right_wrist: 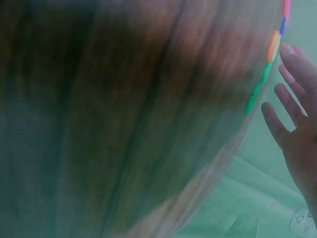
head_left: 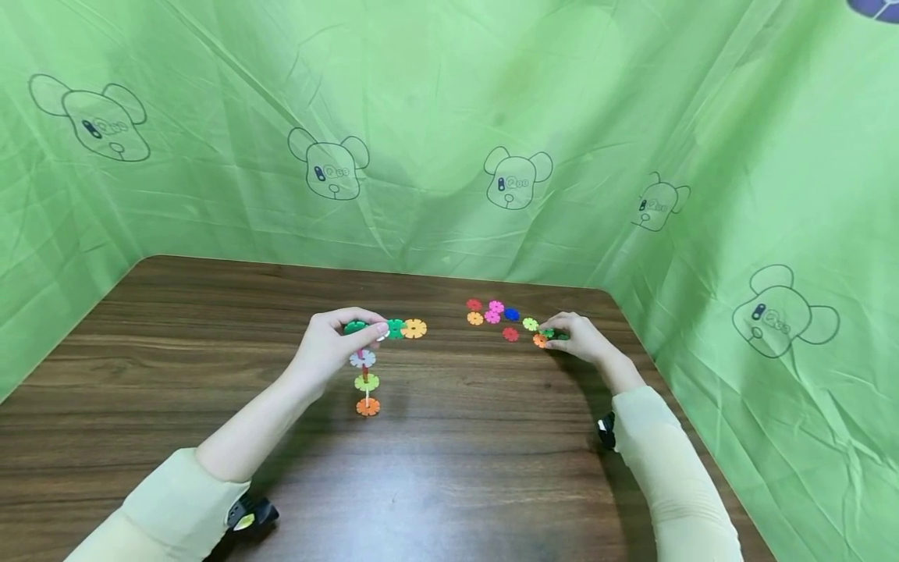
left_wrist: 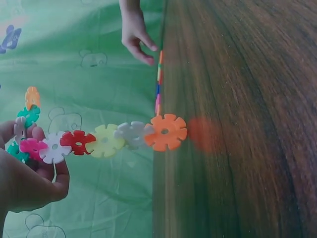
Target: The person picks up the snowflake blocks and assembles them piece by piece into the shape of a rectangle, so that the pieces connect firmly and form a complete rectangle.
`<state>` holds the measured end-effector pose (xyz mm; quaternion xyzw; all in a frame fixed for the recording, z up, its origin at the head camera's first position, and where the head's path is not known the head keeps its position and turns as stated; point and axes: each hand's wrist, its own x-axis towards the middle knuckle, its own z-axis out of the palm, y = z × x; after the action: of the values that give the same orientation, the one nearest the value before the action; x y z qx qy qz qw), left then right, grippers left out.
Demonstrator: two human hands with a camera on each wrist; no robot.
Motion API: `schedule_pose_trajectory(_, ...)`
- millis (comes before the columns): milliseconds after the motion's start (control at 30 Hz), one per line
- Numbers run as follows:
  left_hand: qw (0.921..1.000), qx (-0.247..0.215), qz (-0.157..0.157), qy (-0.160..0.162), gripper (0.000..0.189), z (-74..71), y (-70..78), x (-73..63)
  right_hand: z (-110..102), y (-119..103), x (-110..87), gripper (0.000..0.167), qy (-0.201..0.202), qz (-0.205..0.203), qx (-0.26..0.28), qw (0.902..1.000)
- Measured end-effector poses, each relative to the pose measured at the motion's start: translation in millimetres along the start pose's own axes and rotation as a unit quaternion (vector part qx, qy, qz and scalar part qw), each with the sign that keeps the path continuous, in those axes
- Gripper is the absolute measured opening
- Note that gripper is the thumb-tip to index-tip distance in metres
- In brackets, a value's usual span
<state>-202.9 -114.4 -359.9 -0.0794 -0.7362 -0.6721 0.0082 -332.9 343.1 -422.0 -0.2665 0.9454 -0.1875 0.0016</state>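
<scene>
My left hand (head_left: 318,350) pinches a chain of notched, flower-shaped plastic discs (head_left: 367,382) above the table. From the fingers, one stretch hangs down through white, red and yellow discs to an orange disc (left_wrist: 169,132); whether that end touches the table I cannot tell. A shorter stretch points right, with a green disc (head_left: 396,329) and a light-orange disc (head_left: 414,329). My right hand (head_left: 579,337) is over the right end of the loose discs, beside a green disc (head_left: 546,332) and an orange disc (head_left: 539,340). Its fingers are spread in the right wrist view, holding nothing visible.
Loose discs lie flat toward the back right, among them a blue disc (head_left: 512,314), a red disc (head_left: 510,334) and a yellow disc (head_left: 530,324). A green curtain (head_left: 435,226) borders the brown wooden table (head_left: 477,453) behind and at both sides.
</scene>
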Motion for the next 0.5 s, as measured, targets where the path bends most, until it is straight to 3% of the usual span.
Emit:
schedule_pose_trajectory(233, 0.9999, 0.009, 0.005, -0.009, 0.032, 3.4, -2.3, 3.2, 4.7, 4.1, 6.0, 0.033, -0.027, -0.002, -0.029, 0.9992)
schedule_pose_trajectory(500, 0.9997, 0.021, -0.001, -0.009, 0.029, 3.9, -1.9, 4.2, 6.9, 2.3, 13.2, 0.024, -0.016, 0.010, -0.023, 0.9996)
